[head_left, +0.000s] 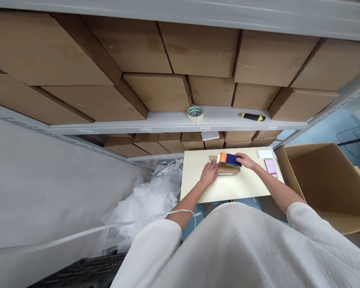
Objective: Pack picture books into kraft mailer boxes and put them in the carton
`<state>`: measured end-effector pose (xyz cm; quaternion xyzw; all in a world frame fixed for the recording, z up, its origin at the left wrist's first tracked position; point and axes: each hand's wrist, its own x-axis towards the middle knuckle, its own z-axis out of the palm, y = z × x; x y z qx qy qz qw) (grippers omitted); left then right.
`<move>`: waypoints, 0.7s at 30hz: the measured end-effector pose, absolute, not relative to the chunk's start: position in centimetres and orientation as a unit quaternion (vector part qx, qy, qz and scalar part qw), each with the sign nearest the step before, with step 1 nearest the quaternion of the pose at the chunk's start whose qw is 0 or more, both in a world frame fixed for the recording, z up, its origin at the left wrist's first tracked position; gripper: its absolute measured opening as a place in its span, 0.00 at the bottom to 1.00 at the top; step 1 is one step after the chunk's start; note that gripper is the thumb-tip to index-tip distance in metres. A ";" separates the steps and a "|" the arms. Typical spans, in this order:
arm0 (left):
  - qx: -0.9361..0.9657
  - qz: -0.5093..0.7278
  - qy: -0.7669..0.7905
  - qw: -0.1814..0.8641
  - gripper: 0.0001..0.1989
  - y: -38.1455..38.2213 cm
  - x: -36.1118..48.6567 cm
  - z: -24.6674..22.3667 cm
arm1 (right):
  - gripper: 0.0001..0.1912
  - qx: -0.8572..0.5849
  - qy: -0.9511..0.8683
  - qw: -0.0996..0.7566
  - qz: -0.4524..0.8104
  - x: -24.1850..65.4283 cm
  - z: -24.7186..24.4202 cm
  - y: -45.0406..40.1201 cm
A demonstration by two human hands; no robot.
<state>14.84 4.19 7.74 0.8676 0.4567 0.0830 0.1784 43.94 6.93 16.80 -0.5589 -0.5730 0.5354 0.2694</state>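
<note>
A pale yellow board (pixel 246 186) bears a small brown cardboard box (pixel 229 171). Just above that box is a dark blue and orange box (pixel 230 159), tilted slightly, with its right end in the fingers of my right hand (pixel 245 161). My left hand (pixel 209 173) lies at the left end of the cardboard box, its fingers spread over the edge. Whether the blue and orange box rests on the cardboard one cannot be made out.
A phone (pixel 271 168) and a white card (pixel 265 153) lie at the board's right. Above, a shelf (pixel 216 116) holds a tape roll (pixel 195 113), a cutter (pixel 252 117) and several cartons. An open carton (pixel 333 180) stands right; white wrapping (pixel 150 204) lies left.
</note>
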 end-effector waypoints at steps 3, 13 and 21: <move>0.868 0.078 0.456 0.181 0.27 4.2 14.9 7.9 | 0.19 -0.567 -0.577 0.276 0.519 43.6 16.6 7.0; 0.868 0.071 0.457 0.182 0.29 4.3 14.8 7.8 | 0.16 -0.572 -0.732 0.153 0.336 44.7 18.3 6.2; 0.839 0.087 0.478 0.245 0.24 5.0 14.7 9.3 | 0.22 -0.569 -0.737 0.146 0.334 46.5 17.7 5.8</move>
